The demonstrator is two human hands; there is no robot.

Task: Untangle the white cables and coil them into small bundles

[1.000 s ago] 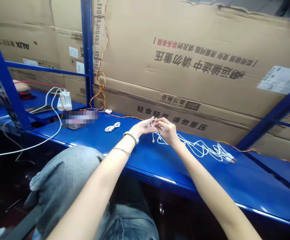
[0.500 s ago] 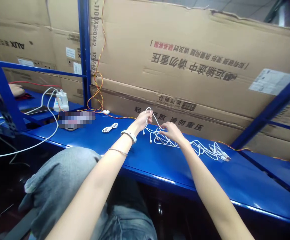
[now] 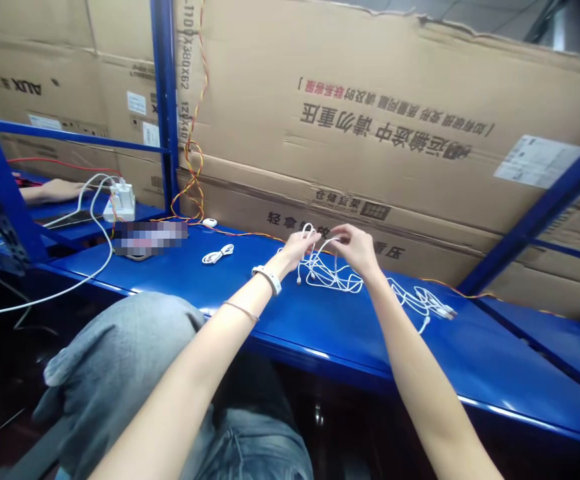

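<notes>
My left hand (image 3: 299, 248) is closed on a white cable, whose loop (image 3: 309, 229) rises above the fingers. My right hand (image 3: 354, 248) pinches the same white cable a short way to the right. Between and below both hands, a loose tangle of white cables (image 3: 337, 283) lies on the blue shelf (image 3: 270, 320). Their plug ends (image 3: 447, 311) lie bunched at the right, partly behind my right forearm. Left of my hands, a small coiled white cable (image 3: 218, 254) rests by itself.
A phone-like object (image 3: 143, 257), partly blurred out, lies on the left, near a white power adapter (image 3: 121, 202) with cables plugged in. A small white item (image 3: 210, 223) sits at the back. Cardboard (image 3: 395, 87) walls the rear. Another person's hand (image 3: 63, 190) rests far left.
My left hand has moved slightly right and down with the cable loop. My right hand has lifted and shifted right, drawing the cable along. The other person's hand has moved right.
</notes>
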